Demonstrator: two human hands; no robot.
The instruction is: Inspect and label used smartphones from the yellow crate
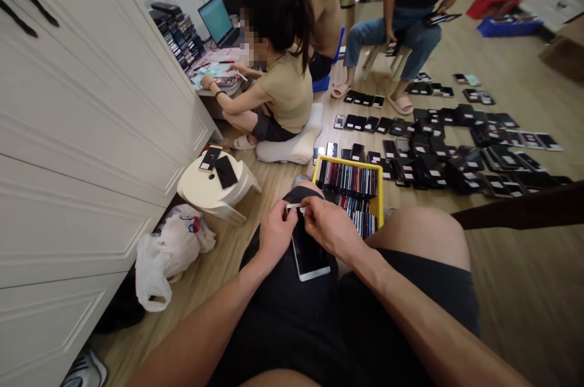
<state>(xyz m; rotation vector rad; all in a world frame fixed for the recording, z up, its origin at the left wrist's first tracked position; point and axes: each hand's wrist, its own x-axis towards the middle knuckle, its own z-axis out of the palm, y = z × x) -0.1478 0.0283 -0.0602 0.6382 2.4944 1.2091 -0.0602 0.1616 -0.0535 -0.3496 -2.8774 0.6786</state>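
Observation:
Both hands meet above my lap. My left hand (277, 230) pinches one end of a small white strip (295, 206), and my right hand (329, 226) has its fingers closed at the other end. What exactly the strip is, I cannot make out. Just below the hands, a phone with a dark screen and silver edge (311, 258) lies on my thigh, its upper part hidden by my fingers. Beyond my knees stands a yellow crate (380, 192) packed with upright phones, partly covered by my right hand and knee.
At the left, a cream stool (194, 189) holds two phones, with a white plastic bag (171, 247) below it. Several rows of phones (429, 156) cover the floor at the right. Three people sit ahead, one near a laptop (219, 20). White cabinets (86, 131) line the left side.

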